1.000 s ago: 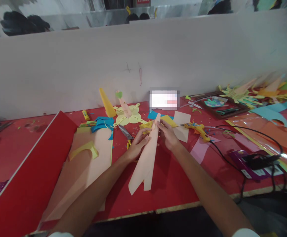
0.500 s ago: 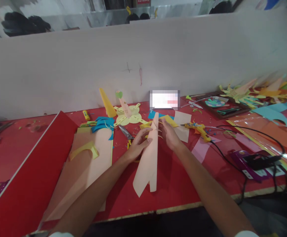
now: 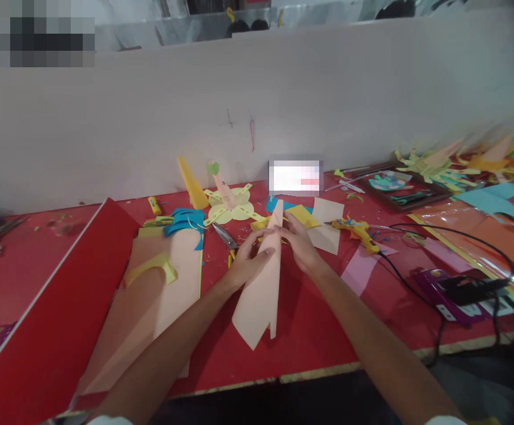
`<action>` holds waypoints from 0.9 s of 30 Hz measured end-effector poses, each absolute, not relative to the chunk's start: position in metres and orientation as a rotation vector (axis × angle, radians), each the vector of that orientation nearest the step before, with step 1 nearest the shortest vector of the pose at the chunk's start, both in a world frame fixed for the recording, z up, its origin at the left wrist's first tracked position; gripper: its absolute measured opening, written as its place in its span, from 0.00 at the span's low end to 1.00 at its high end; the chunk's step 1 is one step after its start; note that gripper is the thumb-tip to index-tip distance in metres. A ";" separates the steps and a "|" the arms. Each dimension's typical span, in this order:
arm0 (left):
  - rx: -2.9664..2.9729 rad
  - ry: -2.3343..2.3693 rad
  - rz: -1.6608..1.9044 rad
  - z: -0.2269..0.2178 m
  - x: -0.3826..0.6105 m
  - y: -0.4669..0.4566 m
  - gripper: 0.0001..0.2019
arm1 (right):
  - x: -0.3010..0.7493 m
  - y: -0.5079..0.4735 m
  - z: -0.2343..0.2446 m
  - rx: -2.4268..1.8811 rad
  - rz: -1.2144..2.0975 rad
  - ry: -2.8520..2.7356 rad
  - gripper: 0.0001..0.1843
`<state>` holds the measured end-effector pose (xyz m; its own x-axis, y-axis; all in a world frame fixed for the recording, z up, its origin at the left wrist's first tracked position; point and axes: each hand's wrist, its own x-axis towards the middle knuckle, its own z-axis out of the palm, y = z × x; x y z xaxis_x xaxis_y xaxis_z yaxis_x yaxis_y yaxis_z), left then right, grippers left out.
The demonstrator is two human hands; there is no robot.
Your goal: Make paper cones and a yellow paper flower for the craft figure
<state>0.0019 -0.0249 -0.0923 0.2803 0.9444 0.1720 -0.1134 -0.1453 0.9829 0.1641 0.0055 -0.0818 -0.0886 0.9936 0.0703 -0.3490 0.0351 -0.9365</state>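
A peach paper sheet (image 3: 261, 289) is rolled into a long cone, its point aimed away from me and its wide mouth toward the table's front edge. My left hand (image 3: 246, 261) grips the cone's left side near the narrow end. My right hand (image 3: 297, 244) holds its right side, fingers curled over the overlapping edge close to the tip. Both hands keep the cone just above the red table (image 3: 318, 330).
Scissors (image 3: 226, 237) lie left of my hands, a yellow glue gun (image 3: 357, 231) with a black cord to the right. Peach sheets (image 3: 168, 283), a red board (image 3: 48, 319), a yellow paper flower (image 3: 230, 208), a power strip (image 3: 455, 292) and coloured scraps surround them.
The cone has been rolled a little tighter and swung slightly, its wide end shifting right. Both hands stayed on its narrow end, my right fingers sliding over the overlapping edge.
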 end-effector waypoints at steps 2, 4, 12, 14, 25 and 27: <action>1.383 0.850 1.150 -0.093 0.002 -0.024 0.23 | 0.166 0.005 -0.080 -0.831 1.415 -1.041 0.21; 1.380 0.860 1.157 -0.093 0.001 -0.023 0.22 | 0.168 0.005 -0.078 -0.794 1.454 -1.030 0.21; 1.199 0.782 1.248 -0.090 -0.001 -0.022 0.23 | 0.170 0.006 -0.075 -0.728 1.563 -0.961 0.24; 1.096 0.759 1.246 -0.092 0.000 -0.021 0.24 | 0.168 0.003 -0.075 -0.732 1.579 -1.011 0.24; 1.130 0.860 1.322 -0.096 0.002 -0.019 0.18 | 0.154 -0.006 -0.081 -0.799 1.575 -1.105 0.24; 1.199 0.930 1.332 -0.096 0.001 -0.019 0.17 | 0.154 -0.007 -0.080 -0.793 1.579 -1.075 0.24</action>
<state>0.0008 -0.0192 -0.0959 0.0721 0.9865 0.1467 -0.2024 -0.1296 0.9707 0.1541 -0.0067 -0.0801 -0.2599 0.9653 0.0248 -0.3764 -0.0776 -0.9232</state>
